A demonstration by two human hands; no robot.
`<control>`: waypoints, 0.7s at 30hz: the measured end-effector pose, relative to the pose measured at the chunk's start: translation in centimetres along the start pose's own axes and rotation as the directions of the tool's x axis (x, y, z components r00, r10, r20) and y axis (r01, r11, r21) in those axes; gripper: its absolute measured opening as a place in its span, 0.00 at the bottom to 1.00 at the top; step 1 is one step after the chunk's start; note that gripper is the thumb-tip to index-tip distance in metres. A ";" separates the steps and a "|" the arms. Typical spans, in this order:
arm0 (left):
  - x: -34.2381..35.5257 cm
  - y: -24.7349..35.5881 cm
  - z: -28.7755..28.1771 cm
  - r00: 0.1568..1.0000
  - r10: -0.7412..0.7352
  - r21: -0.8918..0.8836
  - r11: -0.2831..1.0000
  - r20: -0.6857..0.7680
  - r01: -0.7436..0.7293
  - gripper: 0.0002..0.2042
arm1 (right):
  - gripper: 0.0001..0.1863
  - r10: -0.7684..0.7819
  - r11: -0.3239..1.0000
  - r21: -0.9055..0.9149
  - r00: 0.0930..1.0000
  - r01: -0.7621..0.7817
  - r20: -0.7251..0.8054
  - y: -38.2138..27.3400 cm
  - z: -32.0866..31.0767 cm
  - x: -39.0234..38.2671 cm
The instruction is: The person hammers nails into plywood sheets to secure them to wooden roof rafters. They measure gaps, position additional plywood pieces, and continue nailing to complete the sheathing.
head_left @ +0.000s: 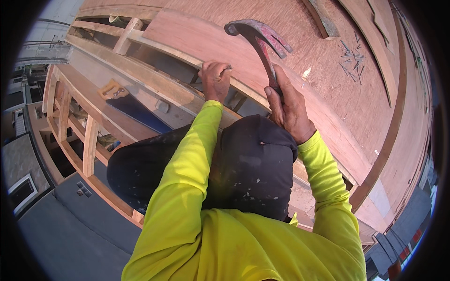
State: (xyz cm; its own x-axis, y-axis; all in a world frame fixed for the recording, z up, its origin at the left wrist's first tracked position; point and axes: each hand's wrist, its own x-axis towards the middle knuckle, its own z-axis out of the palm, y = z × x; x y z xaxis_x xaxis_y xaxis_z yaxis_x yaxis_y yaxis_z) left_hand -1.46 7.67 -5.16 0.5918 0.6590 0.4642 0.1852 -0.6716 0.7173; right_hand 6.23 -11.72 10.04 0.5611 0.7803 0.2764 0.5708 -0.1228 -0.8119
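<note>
My right hand (294, 107) grips a claw hammer (258, 37) with worn reddish paint, raised over the plywood. Its head points up and away from me, and my palm covers much of the handle. Closed in a pinch, my left hand (215, 78) rests at the edge of a long plywood strip (197, 37). A small greyish tip shows by its fingers, too small to name. Under that edge runs a wooden batten (176, 55). Beyond the hammer, several loose nails (352, 58) lie scattered on the plywood sheet (328, 89).
A handsaw (136, 110) with a wooden handle lies on a ledge at left. Wooden framing (91, 145) with open gaps drops away toward grey ground (84, 225). Timber offcuts (323, 21) lie at the far right. My dark-trousered knee (255, 164) is between my arms.
</note>
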 end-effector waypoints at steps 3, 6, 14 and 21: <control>0.0 0.0 -0.1 1.000 0.005 0.007 1.000 0.007 -0.006 0.06 | 0.26 0.165 0.976 -0.191 0.927 -0.105 0.336 2.2 -0.7 0.8; 0.5 0.4 -0.2 1.000 0.009 -0.032 0.999 -0.003 -0.009 0.05 | 0.27 0.112 0.984 -0.164 0.956 -0.069 0.270 2.5 -1.2 1.5; -0.2 -1.0 -0.7 0.978 -0.210 -0.208 0.956 -0.003 0.205 0.09 | 0.28 0.041 0.987 -0.162 0.960 0.005 0.275 4.1 -0.9 0.3; 2.7 -2.6 -0.3 0.453 -0.869 -0.291 0.493 -0.198 0.820 0.32 | 0.29 0.039 0.991 0.129 0.999 -0.041 0.023 -2.1 -1.6 2.8</control>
State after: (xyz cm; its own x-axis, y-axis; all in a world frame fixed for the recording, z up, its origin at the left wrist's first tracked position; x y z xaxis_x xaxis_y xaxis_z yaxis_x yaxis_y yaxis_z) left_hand -0.62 11.31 -5.65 -0.0485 0.9493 -0.3107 0.3481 0.3077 0.8855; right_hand 7.61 -10.24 13.31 0.5686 0.7890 0.2327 0.4652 -0.0751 -0.8820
